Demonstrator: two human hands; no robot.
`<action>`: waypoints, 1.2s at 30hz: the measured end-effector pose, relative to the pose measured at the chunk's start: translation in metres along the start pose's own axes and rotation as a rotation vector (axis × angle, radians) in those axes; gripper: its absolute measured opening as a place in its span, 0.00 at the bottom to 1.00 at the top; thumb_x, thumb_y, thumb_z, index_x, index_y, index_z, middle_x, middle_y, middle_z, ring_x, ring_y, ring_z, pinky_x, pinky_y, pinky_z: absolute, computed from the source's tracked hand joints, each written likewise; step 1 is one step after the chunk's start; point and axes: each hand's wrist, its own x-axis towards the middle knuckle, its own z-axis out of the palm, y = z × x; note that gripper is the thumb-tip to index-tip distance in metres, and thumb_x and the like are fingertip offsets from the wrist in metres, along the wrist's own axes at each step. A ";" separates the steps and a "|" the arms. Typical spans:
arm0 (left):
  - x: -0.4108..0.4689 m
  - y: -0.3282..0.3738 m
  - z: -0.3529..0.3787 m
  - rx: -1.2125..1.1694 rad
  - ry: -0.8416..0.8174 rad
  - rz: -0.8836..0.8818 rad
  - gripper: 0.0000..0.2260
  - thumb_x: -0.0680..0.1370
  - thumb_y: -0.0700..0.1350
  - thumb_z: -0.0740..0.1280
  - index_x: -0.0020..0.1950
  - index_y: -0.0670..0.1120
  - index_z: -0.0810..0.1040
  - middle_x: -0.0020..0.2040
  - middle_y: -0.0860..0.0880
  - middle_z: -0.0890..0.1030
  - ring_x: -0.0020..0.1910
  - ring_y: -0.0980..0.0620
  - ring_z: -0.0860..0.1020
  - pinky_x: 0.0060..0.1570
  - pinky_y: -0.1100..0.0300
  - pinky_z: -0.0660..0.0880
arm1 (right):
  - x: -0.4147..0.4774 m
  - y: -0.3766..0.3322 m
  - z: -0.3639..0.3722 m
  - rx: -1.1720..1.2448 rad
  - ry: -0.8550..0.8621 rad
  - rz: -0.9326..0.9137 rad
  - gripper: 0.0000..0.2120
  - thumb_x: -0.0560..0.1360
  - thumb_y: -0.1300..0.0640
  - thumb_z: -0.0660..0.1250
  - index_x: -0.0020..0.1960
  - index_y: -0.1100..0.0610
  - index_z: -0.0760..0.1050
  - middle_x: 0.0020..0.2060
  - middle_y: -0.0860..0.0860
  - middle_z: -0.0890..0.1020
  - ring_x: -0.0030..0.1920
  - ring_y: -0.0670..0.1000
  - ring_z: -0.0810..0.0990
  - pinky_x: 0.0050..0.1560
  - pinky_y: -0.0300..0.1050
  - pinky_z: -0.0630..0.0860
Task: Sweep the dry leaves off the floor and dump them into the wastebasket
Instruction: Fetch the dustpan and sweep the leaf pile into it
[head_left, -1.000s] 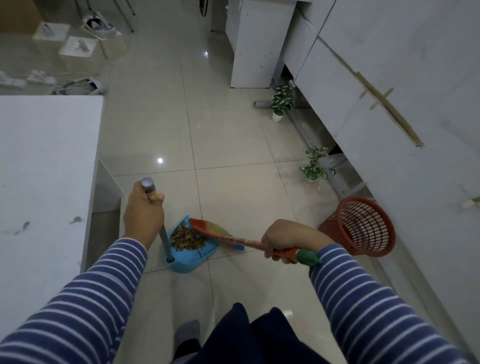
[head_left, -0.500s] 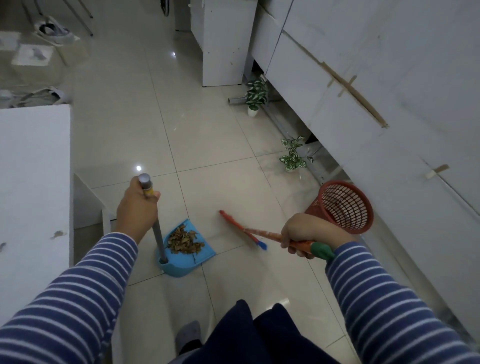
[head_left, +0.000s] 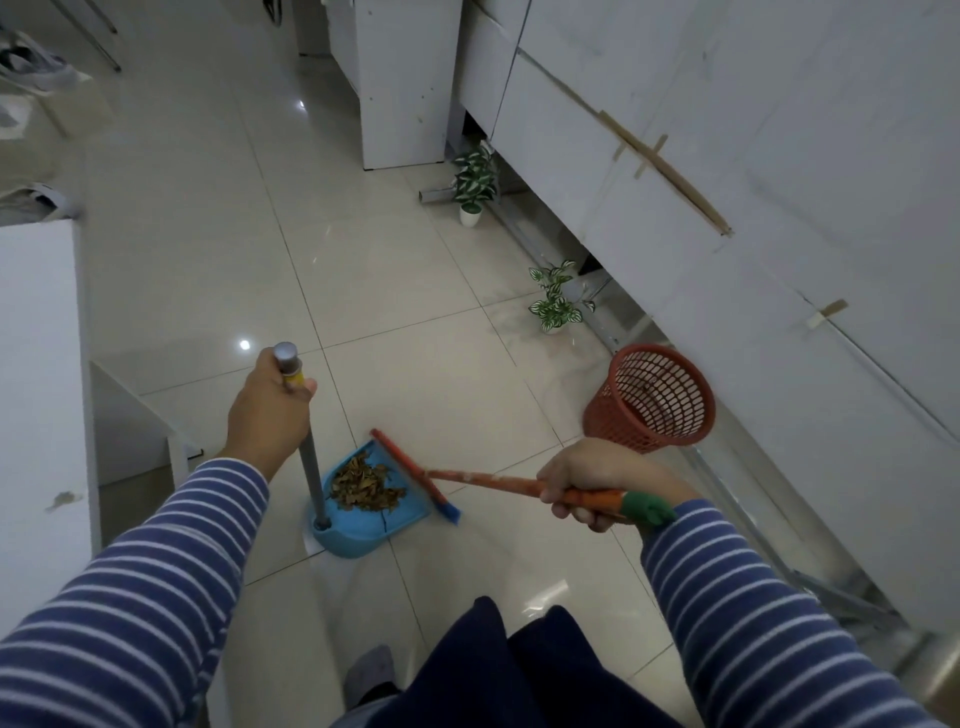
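Note:
A blue dustpan (head_left: 363, 527) rests on the tiled floor with a pile of dry brown leaves (head_left: 366, 486) inside. My left hand (head_left: 267, 410) grips the top of its grey upright handle (head_left: 310, 467). My right hand (head_left: 597, 480) holds the orange broom handle (head_left: 488, 480) near its green end. The broom head (head_left: 410, 475) lies along the dustpan's open right edge. The red mesh wastebasket (head_left: 652, 397) stands tilted on the floor to the right, beyond my right hand, against the white cabinets.
White cabinets (head_left: 727, 182) run along the right side. Two small potted plants (head_left: 475, 182) (head_left: 556, 301) sit on the floor beside them. A white table (head_left: 36, 389) fills the left. Boxes and bags lie at the far left. My legs show at the bottom.
The broom head swung away to the right, then came back against the dustpan's open edge. The view shifted right, bringing the wastebasket closer. The dustpan stayed on the floor.

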 end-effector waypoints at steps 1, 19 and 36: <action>0.000 0.001 0.000 0.001 0.000 0.003 0.12 0.79 0.45 0.63 0.62 0.46 0.68 0.49 0.44 0.75 0.47 0.44 0.73 0.48 0.51 0.68 | -0.001 0.001 -0.005 0.012 0.005 -0.001 0.11 0.75 0.63 0.62 0.57 0.64 0.73 0.32 0.53 0.77 0.21 0.46 0.71 0.21 0.35 0.67; -0.001 0.012 0.012 -0.020 0.009 0.030 0.07 0.79 0.44 0.63 0.56 0.47 0.69 0.47 0.46 0.75 0.45 0.46 0.74 0.45 0.52 0.68 | 0.016 -0.007 0.033 0.255 0.016 -0.031 0.10 0.75 0.64 0.62 0.55 0.63 0.72 0.31 0.53 0.75 0.21 0.46 0.70 0.20 0.34 0.66; -0.002 0.005 0.020 -0.060 0.029 0.025 0.08 0.79 0.44 0.64 0.57 0.45 0.70 0.48 0.45 0.76 0.47 0.44 0.76 0.47 0.51 0.71 | 0.029 -0.011 0.037 0.317 0.102 -0.037 0.12 0.76 0.64 0.62 0.58 0.65 0.72 0.32 0.55 0.74 0.21 0.47 0.69 0.21 0.34 0.67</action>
